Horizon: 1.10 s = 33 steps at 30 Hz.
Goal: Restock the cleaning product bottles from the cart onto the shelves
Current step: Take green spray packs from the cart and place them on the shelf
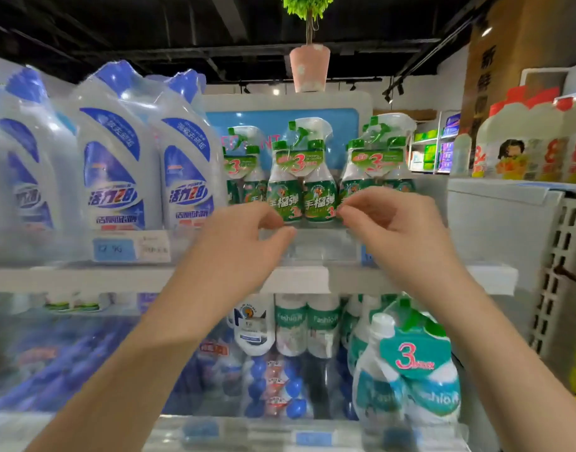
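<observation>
Two hands of mine are up at the shelf (84,278) in the middle of the frame, one on each side of the middle three-pack (301,177) of green-capped spray bottles, which stands upright in its clear wrap at the centre. My right hand (391,220) has its fingers (343,211) bunched tight together, pinching the wrap at the pack's lower right edge. My left hand (244,238) is curled at the pack's lower left corner, the forefinger lying against the front of the bottle and the thumb just under its base, with a small gap between them. Whether that hand really grips the pack I cannot tell. Just beside this pack stand two more of the same kind, the left three-pack (244,171) and the right three-pack (378,158), both a little further back. Filling the left of the frame on the same shelf are big blue-and-white bottles (117,164), wrapped in plastic, with a price label (130,246) under them. At top centre a pink pot (309,68) with a green plant sits on the unit. Below my forearms, on the lower shelf, is a teal-and-white pack (407,370) marked with a 3. At the right edge of the frame is a white slotted crate (560,256), with red-capped bottles (525,138) above it.
</observation>
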Motion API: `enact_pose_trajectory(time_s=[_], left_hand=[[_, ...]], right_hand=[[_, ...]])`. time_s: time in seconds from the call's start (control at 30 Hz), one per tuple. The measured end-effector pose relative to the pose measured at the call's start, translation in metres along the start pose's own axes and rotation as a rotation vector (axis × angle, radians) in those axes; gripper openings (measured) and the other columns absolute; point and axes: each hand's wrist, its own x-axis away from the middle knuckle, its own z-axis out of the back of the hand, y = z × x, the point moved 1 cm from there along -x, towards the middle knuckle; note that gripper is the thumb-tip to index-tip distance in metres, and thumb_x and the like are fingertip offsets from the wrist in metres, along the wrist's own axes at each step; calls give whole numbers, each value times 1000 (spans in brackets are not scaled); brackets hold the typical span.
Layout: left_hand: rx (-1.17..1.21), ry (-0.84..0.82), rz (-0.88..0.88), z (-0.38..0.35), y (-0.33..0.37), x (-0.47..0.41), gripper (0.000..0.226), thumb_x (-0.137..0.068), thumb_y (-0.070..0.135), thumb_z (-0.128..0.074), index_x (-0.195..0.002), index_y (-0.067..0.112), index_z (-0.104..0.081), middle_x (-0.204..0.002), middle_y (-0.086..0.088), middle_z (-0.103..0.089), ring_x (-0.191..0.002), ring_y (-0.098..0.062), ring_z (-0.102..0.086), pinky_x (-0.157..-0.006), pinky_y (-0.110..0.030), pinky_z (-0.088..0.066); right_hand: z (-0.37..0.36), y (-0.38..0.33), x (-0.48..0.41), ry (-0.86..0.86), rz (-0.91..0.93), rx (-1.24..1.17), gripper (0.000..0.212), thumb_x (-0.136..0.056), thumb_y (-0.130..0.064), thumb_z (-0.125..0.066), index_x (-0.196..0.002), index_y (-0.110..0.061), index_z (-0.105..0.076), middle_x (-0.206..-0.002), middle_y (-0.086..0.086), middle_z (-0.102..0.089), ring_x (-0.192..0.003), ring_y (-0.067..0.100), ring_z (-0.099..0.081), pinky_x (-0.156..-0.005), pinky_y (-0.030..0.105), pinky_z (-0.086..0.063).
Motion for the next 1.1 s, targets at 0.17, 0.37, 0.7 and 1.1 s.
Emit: enact_pose_trajectory(time_s=[0.17,0.37,0.7,1.1], left_hand=[[156,190,25,6,-20,91,10,-84,37,-60,-91,31,-63,-83,27,-55,-79,5,-51,-71,-7,-36],[328,52,404,-17,-78,225,13,-68,50,-54,-71,40,-62,-71,29,-65,-72,9,-60,-71,-7,-44],[89,-287,1530,-43,-191,527,14,-90,16,-56,-80,8,-62,-77,-8,-60,-68,-18,-53,-62,-30,-43],[141,-230,2236,22,-228,766,26,-91,11,-49,-65,8,-48,-70,-9,-56,-56,-19,-50,-47,-21,-32]], right_hand=[[-39,-18,86,-35,-4,-287,16,-85,-19,-65,-76,-33,-65,-76,-21,-69,-71,-6,-63,-69,10,-46],[-126,4,202,-252,-148,-291,18,-83,-22,-57,-69,-16,-66,-66,-4,-64,-58,4,-55,-60,30,-48],[-263,23,441,-1447,-429,-31,27,-84,-30,-57,-59,-21,-50,-60,-8,-49,-69,12,-51,-60,23,-35],[-370,-7,525,-1809,-500,199,13,-90,-20,-53,-78,-15,-57,-73,1,-57,-69,13,-55,-65,23,-47]])
